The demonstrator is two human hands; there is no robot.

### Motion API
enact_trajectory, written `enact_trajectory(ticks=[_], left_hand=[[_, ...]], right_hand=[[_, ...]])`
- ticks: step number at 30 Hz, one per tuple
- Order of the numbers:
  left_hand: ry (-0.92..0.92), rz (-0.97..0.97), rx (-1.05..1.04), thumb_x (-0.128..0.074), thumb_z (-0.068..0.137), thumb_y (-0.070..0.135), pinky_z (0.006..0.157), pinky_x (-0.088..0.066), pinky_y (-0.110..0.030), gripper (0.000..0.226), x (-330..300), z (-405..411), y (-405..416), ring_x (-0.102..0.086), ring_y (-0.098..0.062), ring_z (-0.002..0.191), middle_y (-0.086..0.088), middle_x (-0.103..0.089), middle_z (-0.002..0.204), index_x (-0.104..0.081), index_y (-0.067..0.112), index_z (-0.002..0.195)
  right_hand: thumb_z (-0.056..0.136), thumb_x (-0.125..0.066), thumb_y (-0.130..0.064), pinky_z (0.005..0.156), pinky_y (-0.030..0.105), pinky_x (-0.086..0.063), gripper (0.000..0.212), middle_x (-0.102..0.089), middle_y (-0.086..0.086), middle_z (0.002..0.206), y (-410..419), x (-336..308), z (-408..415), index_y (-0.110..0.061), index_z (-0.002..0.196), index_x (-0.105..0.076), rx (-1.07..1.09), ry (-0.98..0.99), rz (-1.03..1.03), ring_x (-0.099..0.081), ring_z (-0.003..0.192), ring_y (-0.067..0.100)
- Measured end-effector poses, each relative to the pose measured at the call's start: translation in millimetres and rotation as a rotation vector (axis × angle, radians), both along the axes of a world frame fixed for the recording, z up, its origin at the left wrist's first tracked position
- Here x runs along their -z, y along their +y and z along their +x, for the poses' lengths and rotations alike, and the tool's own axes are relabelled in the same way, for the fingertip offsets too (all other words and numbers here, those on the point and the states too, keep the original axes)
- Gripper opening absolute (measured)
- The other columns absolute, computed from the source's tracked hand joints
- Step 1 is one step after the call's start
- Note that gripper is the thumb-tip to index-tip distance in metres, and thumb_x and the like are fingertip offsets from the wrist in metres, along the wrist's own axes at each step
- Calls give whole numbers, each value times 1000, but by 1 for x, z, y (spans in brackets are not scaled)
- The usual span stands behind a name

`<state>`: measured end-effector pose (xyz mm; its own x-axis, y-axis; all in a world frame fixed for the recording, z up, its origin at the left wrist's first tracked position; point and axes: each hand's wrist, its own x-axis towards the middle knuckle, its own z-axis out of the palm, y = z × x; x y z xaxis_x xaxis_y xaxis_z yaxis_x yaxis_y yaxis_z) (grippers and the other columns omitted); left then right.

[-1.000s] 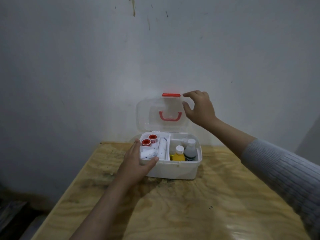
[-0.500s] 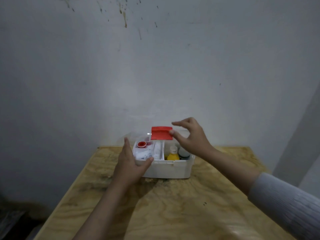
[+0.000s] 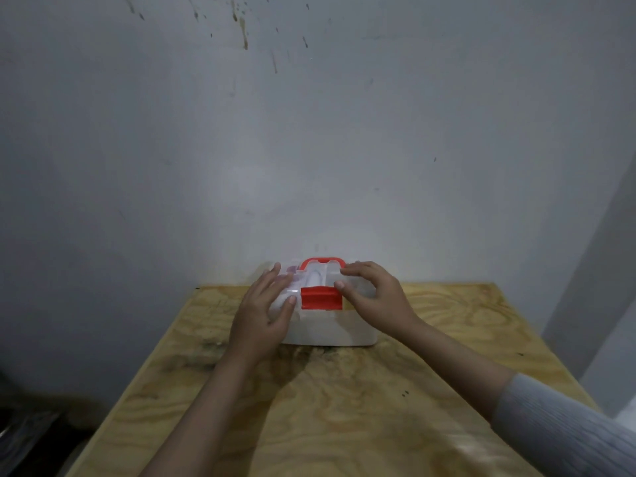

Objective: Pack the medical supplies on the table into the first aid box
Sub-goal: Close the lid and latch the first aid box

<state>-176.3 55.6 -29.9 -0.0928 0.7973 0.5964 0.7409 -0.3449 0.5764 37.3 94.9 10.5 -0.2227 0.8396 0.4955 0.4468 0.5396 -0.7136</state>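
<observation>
The white first aid box [image 3: 330, 330] stands at the far middle of the wooden table [image 3: 344, 407] with its clear lid [image 3: 318, 278] down. A red handle [image 3: 321, 262] lies flat on the lid and a red latch [image 3: 321, 298] hangs over the front edge. My left hand [image 3: 265, 315] rests on the box's left front corner, thumb by the latch. My right hand [image 3: 373, 297] presses on the lid's right side, thumb at the latch's right end. The supplies inside show only faintly through the lid.
A grey stained wall [image 3: 309, 132] rises directly behind the box. The table's left edge drops to a dark floor [image 3: 31, 435]. A paler wall edge [image 3: 616, 304] stands at the right.
The lid has swung from upright down onto the box under my right hand. My left hand has slid up onto the left front corner. The view has tilted upward.
</observation>
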Motion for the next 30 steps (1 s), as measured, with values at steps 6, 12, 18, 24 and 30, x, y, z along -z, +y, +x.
enact_trajectory(ticks=[6, 12, 18, 24, 30], left_hand=[[-14, 6, 20, -55, 89, 38, 106, -31, -30, 42, 1, -1, 1, -30, -6, 137, 19, -34, 145, -48, 40, 130], [-43, 8, 10, -55, 90, 35, 107, -30, -30, 42, 7, 2, 3, -28, -8, 139, 11, -35, 148, -51, 31, 131], [-43, 0, -4, -56, 90, 33, 106, -31, -32, 44, 8, 3, 3, -27, -10, 140, 9, -33, 150, -49, 30, 133], [-77, 4, -7, -52, 87, 42, 103, -33, -31, 45, 9, 5, 6, -29, -9, 138, 12, -34, 149, -47, 36, 131], [-47, -67, -13, -57, 90, 31, 106, -30, -32, 41, -5, 5, 39, -25, -3, 134, 11, -37, 147, -51, 32, 131]], right_hand=[[73, -75, -35, 94, 30, -43, 37, -62, -3, 116, 1, -7, -6, -21, 106, -68, -12, 80, -182, -50, 108, 7], [61, -84, -35, 101, 28, -32, 68, -48, -4, 136, -4, -11, 6, -23, 122, -59, -134, -143, -217, -38, 124, 10], [64, -78, -43, 107, 45, -35, 66, -52, -1, 136, -6, 12, 3, -25, 124, -57, -27, -313, 111, -37, 129, 20], [72, -63, -52, 101, 53, -41, 61, -56, 3, 132, 9, 28, 6, -25, 126, -52, 4, -448, 299, -44, 126, 28], [70, -73, -45, 103, 46, -40, 63, -53, 2, 133, 39, 15, 5, -24, 125, -53, -25, -447, 204, -41, 125, 23]])
